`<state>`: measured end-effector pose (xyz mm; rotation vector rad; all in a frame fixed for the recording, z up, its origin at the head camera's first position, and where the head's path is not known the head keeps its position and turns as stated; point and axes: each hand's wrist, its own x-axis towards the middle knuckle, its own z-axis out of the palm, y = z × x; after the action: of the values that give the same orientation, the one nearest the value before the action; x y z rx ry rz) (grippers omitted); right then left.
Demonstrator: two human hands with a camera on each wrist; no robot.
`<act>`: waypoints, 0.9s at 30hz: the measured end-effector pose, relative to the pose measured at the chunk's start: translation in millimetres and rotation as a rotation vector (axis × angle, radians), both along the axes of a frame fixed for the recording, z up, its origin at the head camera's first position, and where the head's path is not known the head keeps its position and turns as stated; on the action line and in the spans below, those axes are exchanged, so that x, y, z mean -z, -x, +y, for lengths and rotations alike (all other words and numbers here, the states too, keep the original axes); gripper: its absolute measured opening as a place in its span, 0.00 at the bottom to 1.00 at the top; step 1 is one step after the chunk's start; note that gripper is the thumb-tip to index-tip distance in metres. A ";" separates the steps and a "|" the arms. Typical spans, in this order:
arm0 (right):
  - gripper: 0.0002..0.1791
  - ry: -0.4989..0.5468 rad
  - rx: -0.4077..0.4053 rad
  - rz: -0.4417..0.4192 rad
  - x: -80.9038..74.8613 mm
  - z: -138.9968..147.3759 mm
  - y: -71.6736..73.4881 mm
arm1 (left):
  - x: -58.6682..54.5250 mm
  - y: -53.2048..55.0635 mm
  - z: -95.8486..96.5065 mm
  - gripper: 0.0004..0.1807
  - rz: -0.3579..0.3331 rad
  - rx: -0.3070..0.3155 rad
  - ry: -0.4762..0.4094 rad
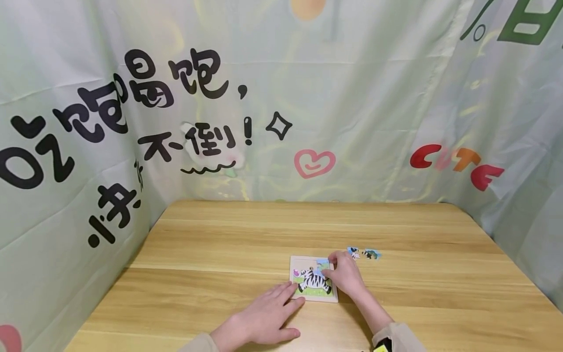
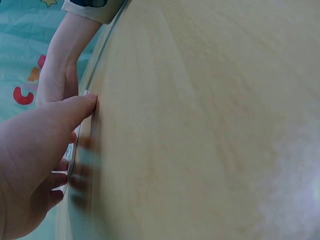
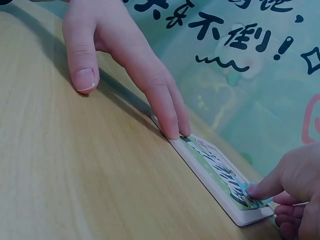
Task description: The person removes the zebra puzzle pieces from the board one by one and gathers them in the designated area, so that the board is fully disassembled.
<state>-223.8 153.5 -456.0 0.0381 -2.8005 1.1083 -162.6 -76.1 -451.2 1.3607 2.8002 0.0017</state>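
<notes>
A wooden zebra jigsaw puzzle point(image 1: 313, 280) lies in a pale square tray point(image 1: 303, 258) on the table. Its lower part shows a striped zebra on green grass; bare wood shows at the upper left. My left hand point(image 1: 269, 314) rests with straight fingers on the tray's left and lower edge, thumb spread on the tabletop. At the upper right of the tray, my right hand point(image 1: 346, 275) pinches a blue puzzle piece point(image 1: 323, 265) between thumb and curled fingers. In the right wrist view the thumb lies on that piece point(image 3: 245, 189), low over the tray; its seating is hidden.
Two loose puzzle pieces lie beyond the right hand: one with black and white point(image 1: 353, 252), another blue and green point(image 1: 372, 254). The wooden table point(image 1: 211, 244) reaches back to a printed cloth curtain point(image 1: 360, 107), which also hangs along both sides.
</notes>
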 end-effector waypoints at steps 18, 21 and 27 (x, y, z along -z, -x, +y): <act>0.13 0.101 -0.065 0.065 2.5 3.0 1.0 | 1.8 0.5 -1.1 0.38 0.034 0.017 -0.011; 0.12 0.150 -0.066 0.050 2.5 6.8 1.5 | 2.1 0.4 -0.9 0.38 0.038 0.015 -0.011; 0.11 0.311 -0.033 -0.006 1.8 19.7 3.3 | 2.6 0.5 -0.9 0.38 0.039 0.012 -0.004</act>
<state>-227.1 173.2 -457.8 0.0503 -2.6070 1.5389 -163.1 -77.0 -453.8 1.3939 2.8247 -0.0193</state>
